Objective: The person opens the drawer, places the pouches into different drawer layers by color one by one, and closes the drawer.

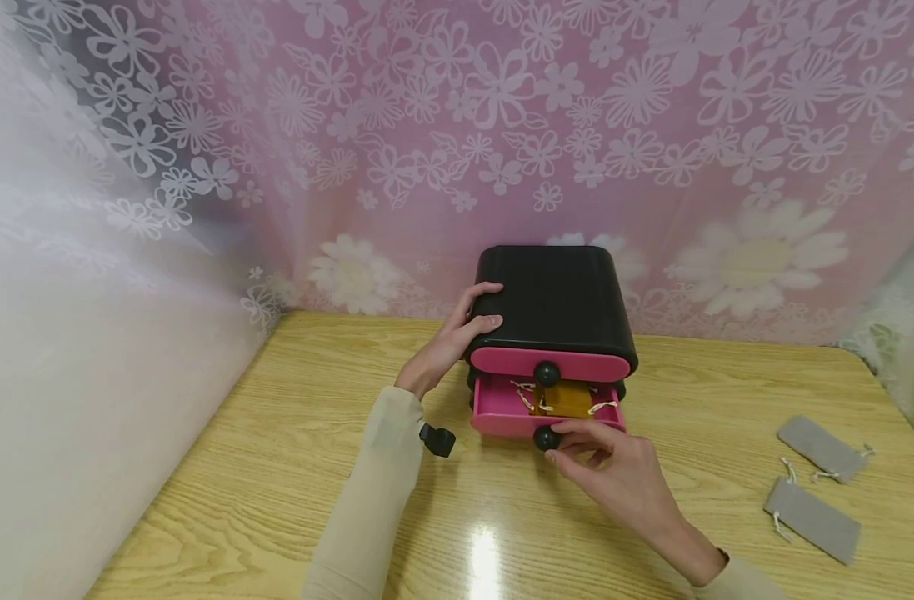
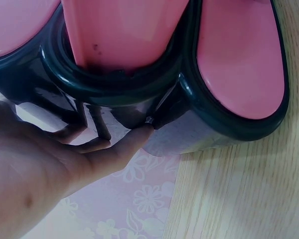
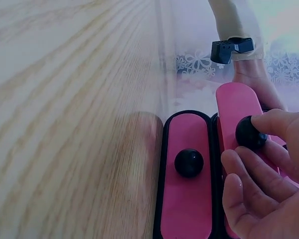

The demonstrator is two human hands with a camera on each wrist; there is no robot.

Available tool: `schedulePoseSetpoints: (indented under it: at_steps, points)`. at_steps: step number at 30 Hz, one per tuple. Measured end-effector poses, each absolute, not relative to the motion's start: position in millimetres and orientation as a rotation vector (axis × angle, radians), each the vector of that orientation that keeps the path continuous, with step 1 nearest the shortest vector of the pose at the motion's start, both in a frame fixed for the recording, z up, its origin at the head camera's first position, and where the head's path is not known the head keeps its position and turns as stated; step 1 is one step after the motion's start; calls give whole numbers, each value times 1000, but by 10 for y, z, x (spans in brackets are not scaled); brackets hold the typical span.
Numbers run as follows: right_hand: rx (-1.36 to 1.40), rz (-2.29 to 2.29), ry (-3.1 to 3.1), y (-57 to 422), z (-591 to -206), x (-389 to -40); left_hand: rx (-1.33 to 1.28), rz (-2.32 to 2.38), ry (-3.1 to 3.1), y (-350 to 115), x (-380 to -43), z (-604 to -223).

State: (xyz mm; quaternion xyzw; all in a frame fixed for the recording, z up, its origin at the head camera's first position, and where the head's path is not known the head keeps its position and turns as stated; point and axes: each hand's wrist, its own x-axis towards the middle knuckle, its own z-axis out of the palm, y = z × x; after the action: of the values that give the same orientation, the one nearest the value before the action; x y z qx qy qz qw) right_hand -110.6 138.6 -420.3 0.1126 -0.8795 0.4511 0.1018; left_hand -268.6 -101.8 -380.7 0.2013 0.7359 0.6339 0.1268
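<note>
Far beyond the grip of the right hand [image 1: 625, 471], a pink curtain with white flowers [image 1: 546, 100] is seen, and below the grip a wooden table [image 1: 292, 467] is spread. On this table, just beyond the grip, a black cabinet [image 1: 550, 292] with three pink drawers is placed. The middle drawer [image 1: 501, 426] is pulled partly out, directly at the grip; the top drawer [image 1: 501, 362] and the bottom drawer [image 3: 185, 204] are pushed in. To the left of the grip, the side and upper edge of the cabinet are touched by the left hand [image 1: 451, 337], with its fingers extended. Well to the right of the grip, one grey pouch [image 1: 822, 448] and a second grey pouch [image 1: 813, 518] are laid near each other. Inside the middle drawer, just behind the grip, a golden pouch [image 1: 569, 402] is held; whether more pouches are hidden there cannot be told surely. The black knob [image 1: 546, 438] of the middle drawer is pinched narrowly between the right thumb and fingers.
</note>
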Motion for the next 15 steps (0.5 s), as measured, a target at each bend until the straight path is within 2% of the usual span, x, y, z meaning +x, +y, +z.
schedulePoseSetpoints:
  at_steps: [15]
  points:
    - [234, 1311, -2604, 1334, -4170, -1179, 580, 1867, 2107, -1019, -2688, -3807]
